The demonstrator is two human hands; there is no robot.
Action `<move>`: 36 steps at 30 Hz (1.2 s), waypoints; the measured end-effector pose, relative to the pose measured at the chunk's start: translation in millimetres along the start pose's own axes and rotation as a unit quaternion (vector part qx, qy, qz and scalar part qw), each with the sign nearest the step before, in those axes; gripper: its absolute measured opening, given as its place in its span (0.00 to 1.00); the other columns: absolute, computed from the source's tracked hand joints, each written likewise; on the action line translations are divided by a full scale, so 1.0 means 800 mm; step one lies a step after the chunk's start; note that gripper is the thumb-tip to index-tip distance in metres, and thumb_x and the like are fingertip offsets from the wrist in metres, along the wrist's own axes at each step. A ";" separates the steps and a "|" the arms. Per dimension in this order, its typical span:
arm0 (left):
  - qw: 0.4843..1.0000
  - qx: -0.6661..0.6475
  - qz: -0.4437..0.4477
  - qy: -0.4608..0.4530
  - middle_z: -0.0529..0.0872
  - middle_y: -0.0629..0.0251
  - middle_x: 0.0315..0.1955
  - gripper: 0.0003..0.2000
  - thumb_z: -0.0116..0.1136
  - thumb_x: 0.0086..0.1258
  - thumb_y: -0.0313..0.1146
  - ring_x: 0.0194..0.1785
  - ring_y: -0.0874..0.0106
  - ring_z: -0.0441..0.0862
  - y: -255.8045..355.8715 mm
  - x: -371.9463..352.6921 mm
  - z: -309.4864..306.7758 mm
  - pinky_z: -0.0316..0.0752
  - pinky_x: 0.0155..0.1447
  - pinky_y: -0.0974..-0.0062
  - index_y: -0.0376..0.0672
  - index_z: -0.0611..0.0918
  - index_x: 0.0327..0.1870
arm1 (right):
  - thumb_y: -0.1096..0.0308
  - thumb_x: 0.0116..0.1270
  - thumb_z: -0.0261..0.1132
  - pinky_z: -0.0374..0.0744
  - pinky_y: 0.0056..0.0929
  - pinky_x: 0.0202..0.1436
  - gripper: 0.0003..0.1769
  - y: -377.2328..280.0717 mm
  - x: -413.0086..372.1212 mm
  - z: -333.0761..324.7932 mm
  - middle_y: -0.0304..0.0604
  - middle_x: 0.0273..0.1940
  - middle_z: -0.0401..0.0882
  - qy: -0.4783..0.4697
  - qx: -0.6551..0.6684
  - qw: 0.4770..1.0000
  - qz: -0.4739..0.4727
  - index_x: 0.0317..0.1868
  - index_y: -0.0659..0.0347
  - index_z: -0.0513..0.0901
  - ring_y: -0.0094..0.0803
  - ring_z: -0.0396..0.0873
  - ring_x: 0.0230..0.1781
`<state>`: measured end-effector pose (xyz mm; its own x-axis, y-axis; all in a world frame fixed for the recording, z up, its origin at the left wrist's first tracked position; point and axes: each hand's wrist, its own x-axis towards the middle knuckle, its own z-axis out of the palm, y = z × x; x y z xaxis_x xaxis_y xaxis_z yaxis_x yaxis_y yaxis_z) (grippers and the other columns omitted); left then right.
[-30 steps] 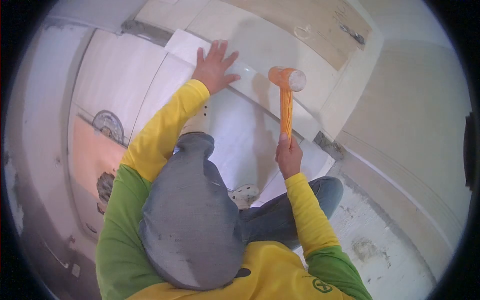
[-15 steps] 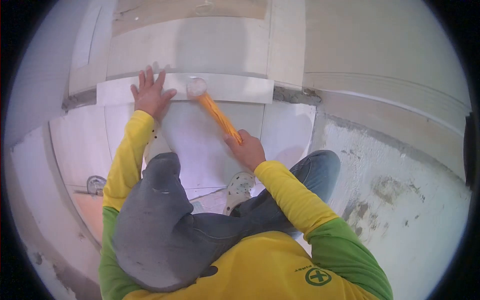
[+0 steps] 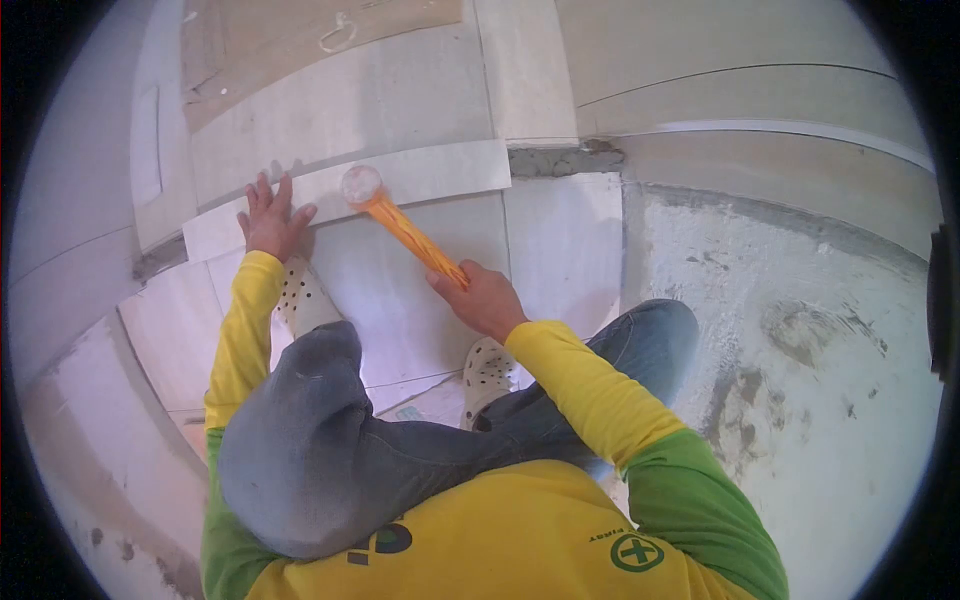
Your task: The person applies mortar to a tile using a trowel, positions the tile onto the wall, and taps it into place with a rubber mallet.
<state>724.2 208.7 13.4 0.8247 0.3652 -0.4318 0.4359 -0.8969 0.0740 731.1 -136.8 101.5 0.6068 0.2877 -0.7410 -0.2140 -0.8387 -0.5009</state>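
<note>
A long narrow strip of pale tile (image 3: 440, 170) lies across the floor in front of me, along the edge between the upper and lower tiles. My left hand (image 3: 274, 215) rests on the strip's left part with its fingers spread. In my right hand (image 3: 486, 300) is the end of an orange-handled mallet (image 3: 410, 230). Its round whitish head is over the middle of the strip; whether it touches the surface cannot be made out.
Large pale floor tiles (image 3: 420, 260) lie below the strip. Rough grey mortar (image 3: 565, 160) shows in a gap at its right end. A stained whitish surface (image 3: 760, 330) stretches to the right. My shoes (image 3: 488, 372) stand on the tiles near the strip.
My view has turned, so the strip now looks tilted and sits further left. My left hand stays spread on it, and the mallet head is still over its middle.
</note>
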 end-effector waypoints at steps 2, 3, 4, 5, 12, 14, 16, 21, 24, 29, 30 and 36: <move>1.000 -0.011 0.000 -0.012 0.45 0.53 0.80 0.40 0.55 0.68 0.61 0.82 0.48 0.38 0.000 0.000 -0.002 0.42 0.75 0.34 0.58 0.59 0.78 | 0.31 0.68 0.55 0.78 0.51 0.46 0.38 0.002 0.001 0.002 0.61 0.35 0.83 0.006 0.012 1.000 0.001 0.41 0.65 0.80 0.58 0.82 0.40; 1.000 -0.008 -0.002 -0.011 0.45 0.53 0.80 0.40 0.55 0.68 0.61 0.82 0.48 0.38 -0.001 0.000 -0.003 0.42 0.75 0.34 0.58 0.59 0.78 | 0.31 0.68 0.55 0.78 0.51 0.46 0.38 0.002 0.001 0.003 0.61 0.35 0.83 0.004 0.014 1.000 -0.001 0.41 0.65 0.80 0.58 0.82 0.40; 1.000 -0.005 -0.005 -0.014 0.45 0.53 0.80 0.40 0.56 0.68 0.61 0.82 0.49 0.38 0.001 0.000 -0.004 0.43 0.75 0.34 0.58 0.59 0.78 | 0.32 0.68 0.56 0.78 0.49 0.44 0.37 0.002 0.002 0.003 0.60 0.34 0.83 0.008 0.016 1.000 -0.003 0.41 0.65 0.81 0.56 0.82 0.38; 1.000 -0.002 -0.008 -0.016 0.45 0.53 0.80 0.40 0.56 0.68 0.61 0.82 0.49 0.39 0.003 0.000 -0.005 0.44 0.75 0.34 0.57 0.59 0.78 | 0.33 0.68 0.57 0.77 0.46 0.43 0.36 0.002 0.002 0.003 0.58 0.33 0.83 0.012 0.017 1.000 -0.005 0.42 0.65 0.81 0.54 0.82 0.36; 0.998 0.039 0.038 -0.015 0.47 0.53 0.80 0.39 0.57 0.68 0.58 0.82 0.49 0.42 0.066 -0.006 -0.019 0.48 0.74 0.33 0.58 0.58 0.78 | 0.31 0.69 0.54 0.78 0.52 0.45 0.38 0.018 0.000 0.005 0.61 0.33 0.82 0.041 0.061 0.997 0.007 0.40 0.65 0.79 0.60 0.82 0.38; 0.991 0.018 0.127 0.040 0.49 0.53 0.79 0.38 0.59 0.69 0.55 0.81 0.49 0.44 0.099 -0.006 -0.019 0.48 0.74 0.33 0.57 0.59 0.78 | 0.32 0.69 0.54 0.77 0.52 0.44 0.37 0.031 -0.002 0.005 0.61 0.33 0.83 0.055 0.038 0.997 0.032 0.40 0.65 0.79 0.60 0.82 0.39; 0.992 0.030 0.124 0.001 0.49 0.53 0.79 0.37 0.59 0.69 0.54 0.81 0.49 0.44 0.132 -0.004 -0.028 0.48 0.74 0.32 0.58 0.60 0.78 | 0.32 0.68 0.55 0.78 0.51 0.43 0.37 0.043 -0.003 0.007 0.60 0.32 0.83 0.072 0.041 0.996 0.036 0.41 0.65 0.79 0.59 0.82 0.37; 0.992 0.037 0.114 -0.045 0.50 0.54 0.79 0.36 0.60 0.70 0.52 0.81 0.50 0.44 0.142 0.002 -0.018 0.48 0.74 0.31 0.60 0.61 0.78 | 0.33 0.68 0.56 0.78 0.49 0.42 0.36 0.056 -0.007 -0.002 0.59 0.31 0.83 0.072 0.028 0.995 0.068 0.41 0.65 0.80 0.57 0.83 0.36; 0.992 0.033 0.120 -0.032 0.51 0.54 0.79 0.36 0.60 0.69 0.52 0.81 0.49 0.45 0.138 0.003 -0.013 0.49 0.73 0.31 0.59 0.62 0.77 | 0.33 0.68 0.56 0.78 0.49 0.41 0.35 0.068 -0.008 0.000 0.59 0.31 0.83 0.081 0.029 0.995 0.053 0.40 0.65 0.79 0.57 0.83 0.36; 0.991 0.033 0.125 -0.029 0.51 0.54 0.79 0.35 0.60 0.70 0.52 0.81 0.49 0.46 0.138 0.005 -0.013 0.49 0.73 0.30 0.60 0.62 0.77 | 0.32 0.69 0.54 0.78 0.54 0.40 0.37 0.079 -0.010 -0.002 0.61 0.30 0.82 0.073 0.027 0.996 0.042 0.39 0.64 0.78 0.60 0.82 0.36; 0.991 0.034 0.125 -0.028 0.51 0.54 0.79 0.35 0.60 0.70 0.52 0.81 0.49 0.46 0.138 0.006 -0.012 0.49 0.73 0.30 0.60 0.62 0.77 | 0.32 0.69 0.54 0.78 0.54 0.40 0.37 0.080 -0.010 -0.002 0.61 0.30 0.82 0.074 0.028 0.996 0.041 0.39 0.64 0.78 0.60 0.82 0.36; 0.991 0.041 0.126 -0.030 0.51 0.53 0.79 0.35 0.60 0.70 0.52 0.81 0.49 0.47 0.138 0.008 -0.011 0.50 0.73 0.30 0.60 0.62 0.77 | 0.32 0.68 0.55 0.77 0.54 0.40 0.36 0.082 -0.011 -0.007 0.62 0.30 0.82 0.089 0.050 0.994 0.030 0.38 0.65 0.78 0.61 0.82 0.35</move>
<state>781.1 114.3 26.6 0.8801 0.1135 -0.4610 0.1859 -0.9759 0.1146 715.9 -196.8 77.7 0.7147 0.1454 -0.6841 -0.3227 -0.7992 -0.5071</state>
